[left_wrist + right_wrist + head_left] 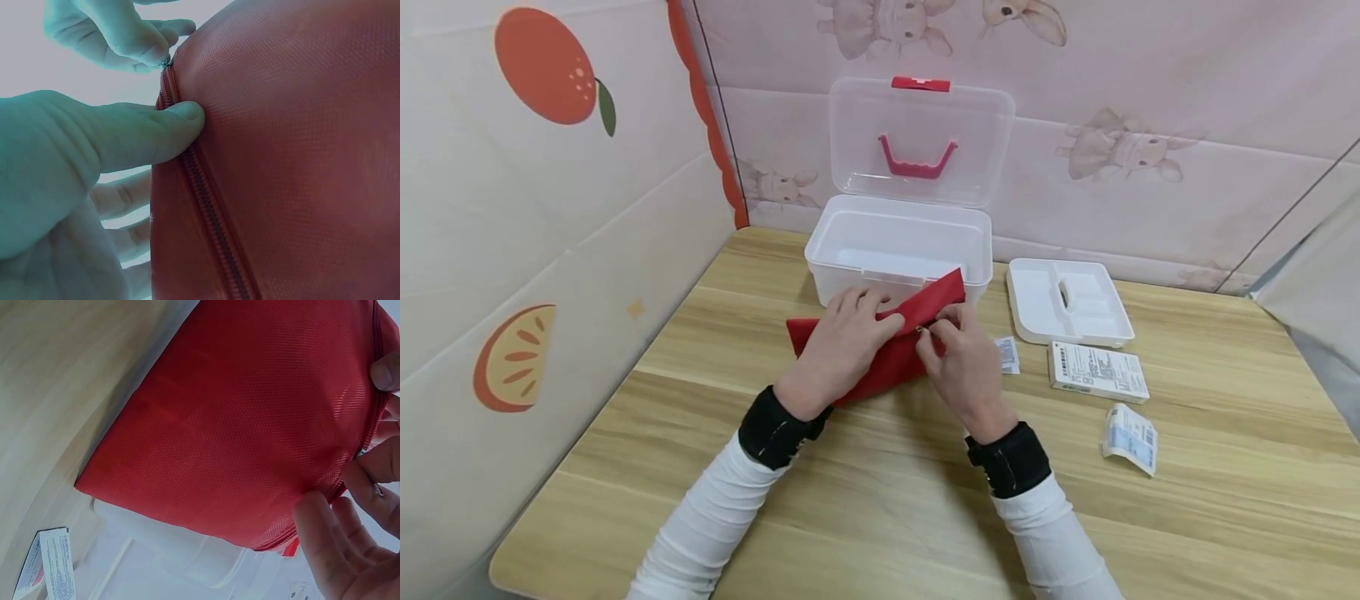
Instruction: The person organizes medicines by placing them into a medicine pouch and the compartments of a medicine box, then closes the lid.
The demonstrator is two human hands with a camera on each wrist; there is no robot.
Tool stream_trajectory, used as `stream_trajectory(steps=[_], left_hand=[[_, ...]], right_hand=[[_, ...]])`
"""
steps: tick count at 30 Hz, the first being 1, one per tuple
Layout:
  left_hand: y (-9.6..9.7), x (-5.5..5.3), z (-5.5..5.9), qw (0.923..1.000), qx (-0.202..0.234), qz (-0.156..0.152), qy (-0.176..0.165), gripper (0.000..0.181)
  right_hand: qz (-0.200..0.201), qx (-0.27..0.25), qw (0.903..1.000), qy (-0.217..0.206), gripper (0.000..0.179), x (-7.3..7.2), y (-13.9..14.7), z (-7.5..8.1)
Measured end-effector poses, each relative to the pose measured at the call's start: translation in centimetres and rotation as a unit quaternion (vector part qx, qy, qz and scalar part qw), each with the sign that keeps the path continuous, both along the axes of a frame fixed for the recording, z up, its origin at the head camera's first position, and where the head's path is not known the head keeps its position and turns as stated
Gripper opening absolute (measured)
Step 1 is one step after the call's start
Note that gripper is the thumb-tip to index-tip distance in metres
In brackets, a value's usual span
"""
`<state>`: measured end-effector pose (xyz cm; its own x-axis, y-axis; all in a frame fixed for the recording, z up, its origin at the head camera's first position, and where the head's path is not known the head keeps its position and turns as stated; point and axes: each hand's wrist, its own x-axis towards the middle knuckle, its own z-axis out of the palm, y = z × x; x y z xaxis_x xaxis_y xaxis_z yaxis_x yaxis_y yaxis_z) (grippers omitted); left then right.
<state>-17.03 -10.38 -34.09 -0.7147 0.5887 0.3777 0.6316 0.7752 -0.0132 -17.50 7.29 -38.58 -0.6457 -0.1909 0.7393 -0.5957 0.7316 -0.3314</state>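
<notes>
A red zippered pouch is held up at a tilt over the table, in front of a white box. My left hand grips its upper edge, the thumb lying across the zipper in the left wrist view. Just beyond that thumb, my right hand pinches the small metal zipper pull. Below the left thumb the zipper teeth look meshed. In the right wrist view the pouch's textured side fills the middle, with the right fingers at its edge. What is inside the pouch is hidden.
The white box stands behind the pouch, its clear lid raised against the fabric wall. To the right are a white divided tray with a handle, a flat printed carton, a blue-and-white packet and a small packet.
</notes>
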Motion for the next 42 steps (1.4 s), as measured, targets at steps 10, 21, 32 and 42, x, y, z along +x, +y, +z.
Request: stream_trajectory(steps=[10, 21, 32, 42], left_hand=[[-0.4, 0.0, 0.2, 0.9998, -0.014, -0.001, 0.012, 0.03], [-0.6, 0.1, 0.5, 0.9988, -0.033, 0.001, 0.036, 0.031], [-0.7, 0.0, 0.6, 0.9984, -0.037, 0.002, 0.041, 0.035], [-0.8, 0.2, 0.6, 0.9988, -0.033, -0.003, 0.037, 0.036]], right_hand=[[0.0, -0.013, 0.9999, -0.002, 0.015, -0.4, 0.3, 0.0], [-0.014, -0.006, 0.9996, -0.022, 0.017, -0.3, 0.7, -0.1], [-0.022, -0.006, 0.9987, -0.046, 0.014, -0.4, 0.8, -0.2], [-0.029, -0.038, 0.9906, -0.128, 0.013, -0.5, 1.3, 0.1]])
